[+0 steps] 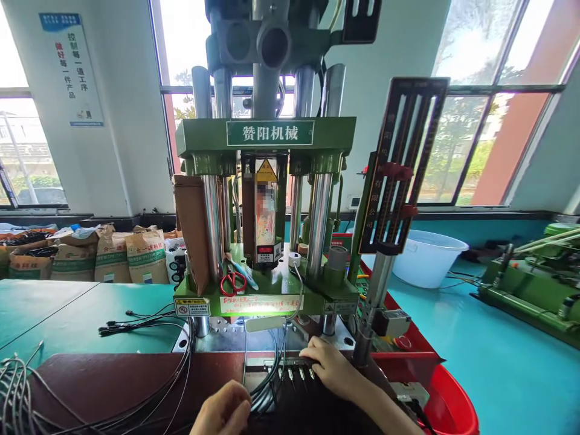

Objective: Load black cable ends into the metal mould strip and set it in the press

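Arranging cables (263, 399) at the bar (293, 363) seems the step; right hand (325, 365) bent at its right end, left hand (224, 406) curled beside the cables; I cannot tell if either grips; the next move likely calls for careful alignment.

Before a green press (319, 217), the right hand (327, 362) is at a metal bar (295, 363), left hand (225, 408) beside cables (267, 389).

Cables (20, 393) loop across a brown counter (104, 377) as black plugs (113, 328) lie on a green counter (49, 311) behind.
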`<state>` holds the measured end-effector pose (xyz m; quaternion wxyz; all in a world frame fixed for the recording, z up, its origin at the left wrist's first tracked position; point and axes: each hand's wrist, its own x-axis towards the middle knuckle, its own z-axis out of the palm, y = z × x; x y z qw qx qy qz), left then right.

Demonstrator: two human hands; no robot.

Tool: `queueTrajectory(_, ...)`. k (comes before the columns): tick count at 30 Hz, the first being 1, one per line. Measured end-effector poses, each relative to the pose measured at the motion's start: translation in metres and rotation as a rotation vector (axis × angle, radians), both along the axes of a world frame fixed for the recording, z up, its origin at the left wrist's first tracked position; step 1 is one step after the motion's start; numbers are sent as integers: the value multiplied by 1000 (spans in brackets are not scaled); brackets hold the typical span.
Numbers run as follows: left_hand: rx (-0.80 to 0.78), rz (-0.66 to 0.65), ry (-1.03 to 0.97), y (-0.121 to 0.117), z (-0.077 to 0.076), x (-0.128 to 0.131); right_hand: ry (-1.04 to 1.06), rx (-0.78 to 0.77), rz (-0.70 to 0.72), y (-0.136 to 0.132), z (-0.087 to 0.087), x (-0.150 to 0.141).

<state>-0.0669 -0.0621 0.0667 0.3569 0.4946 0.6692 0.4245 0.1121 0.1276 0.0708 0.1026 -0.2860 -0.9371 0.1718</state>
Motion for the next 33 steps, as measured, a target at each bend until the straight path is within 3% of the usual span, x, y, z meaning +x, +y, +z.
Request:
queueTrajectory(4,13,194,307,32,-5,-28,66,33,-60,-6,-12,0)
queueTrajectory(7,-41,205,436,59,-19,-39,105,46,-89,-10,-18,0)
queueTrajectory(15,65,76,315,105,-28,-17,132,59,-69,-14,-39,0)
queueTrajectory(22,40,86,173,120,-69,-7,219,72,94,-15,-75,-4)
queueTrajectory(28,46,85,142,116,-93,-12,382,23,-31,-5,-62,-20)
queueTrajectory(33,52,88,131,117,-105,-10,369,65,6,11,-55,-78)
